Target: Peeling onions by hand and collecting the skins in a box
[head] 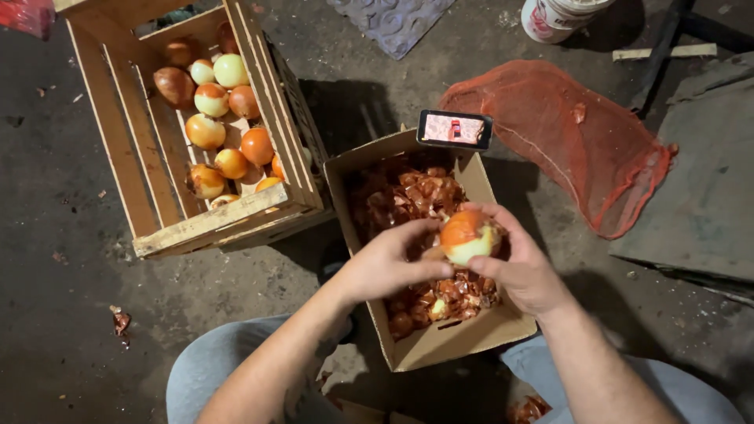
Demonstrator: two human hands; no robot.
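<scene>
- I see the right hand (525, 267) cupped around a partly peeled onion (468, 236), its fingers curled over the top and far side and its palm underneath; the hand is closed to the width of the onion.
- The onion shows orange skin on its upper half and pale flesh on its lower half. It is held above the cardboard box (440, 338), near the middle of the opening.
- The left hand (389, 263) meets the onion from the left. Its thumb and fingertips are pinched narrow at the onion's edge; I cannot tell for certain whether they grip loose skin or only press on the surface.
- The cardboard box is filled with brown onion skins (400, 196).
- A phone (455, 129) rests on the far rim of the box, screen lit.
- A wooden crate (208, 224) stands to the left of the box, just beside it, holding peeled and unpeeled onions.
- An orange mesh sack (565, 133) lies on the floor to the right of the box.
</scene>
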